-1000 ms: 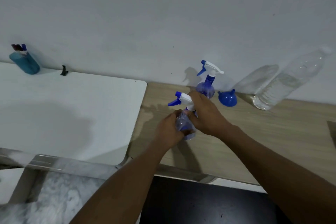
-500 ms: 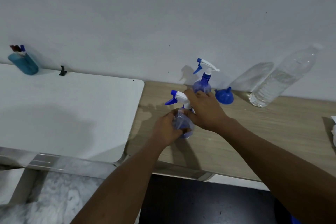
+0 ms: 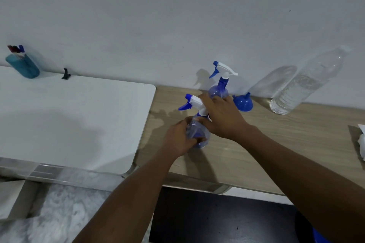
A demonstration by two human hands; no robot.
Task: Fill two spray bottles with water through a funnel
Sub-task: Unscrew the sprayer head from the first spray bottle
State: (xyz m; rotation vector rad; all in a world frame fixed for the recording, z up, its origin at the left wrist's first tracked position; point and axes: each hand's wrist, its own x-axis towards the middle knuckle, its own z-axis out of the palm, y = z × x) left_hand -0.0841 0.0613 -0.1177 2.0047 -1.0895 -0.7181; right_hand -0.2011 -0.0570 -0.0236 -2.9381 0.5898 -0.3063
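Your left hand (image 3: pixel 180 138) gripped the near spray bottle's (image 3: pixel 197 134) thin, light, squashable body on the desk (image 3: pixel 256 144); your right hand (image 3: pixel 221 116) clasped its stiffer neck, the better hold.

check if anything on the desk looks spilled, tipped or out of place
Nothing looks spilled. The funnel lies mouth-down, spout up, beside the far spray bottle. The water bottle only appears to lean, likely from the wide lens.

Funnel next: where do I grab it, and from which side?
Grip the funnel by its narrow spout, coming from above. It sits bowl-down on the table with the spout pointing up, free of the spray bottle on its left and the water bottle.
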